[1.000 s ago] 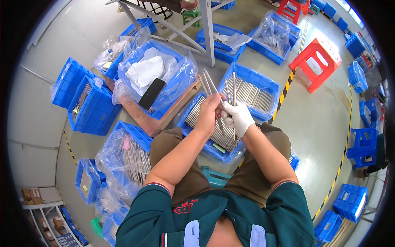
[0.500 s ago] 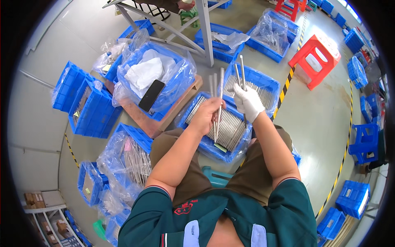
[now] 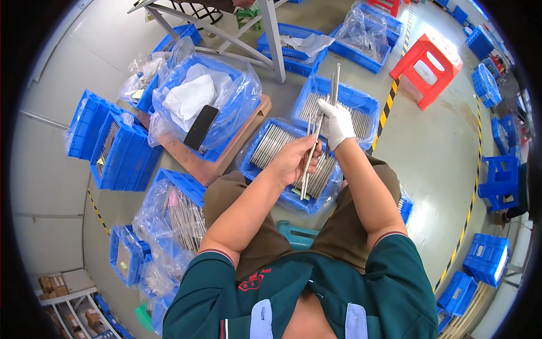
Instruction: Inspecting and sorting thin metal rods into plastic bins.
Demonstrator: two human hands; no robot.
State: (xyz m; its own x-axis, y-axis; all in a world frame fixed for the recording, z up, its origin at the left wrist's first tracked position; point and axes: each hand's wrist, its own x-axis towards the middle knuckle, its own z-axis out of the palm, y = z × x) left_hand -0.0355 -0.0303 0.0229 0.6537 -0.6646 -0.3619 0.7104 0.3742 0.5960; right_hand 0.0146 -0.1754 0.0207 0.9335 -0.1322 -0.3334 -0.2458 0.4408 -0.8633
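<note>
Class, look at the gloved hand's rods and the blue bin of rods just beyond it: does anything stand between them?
Nothing visible does: the right hand holds its metal rods directly over the open far bin.

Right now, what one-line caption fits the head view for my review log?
Seated person's bare left hand and gloved right hand hold thin metal rods above a blue crate of rods.

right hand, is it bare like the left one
No, the right hand wears a white glove and grips metal rods, while the left hand is bare.
</note>
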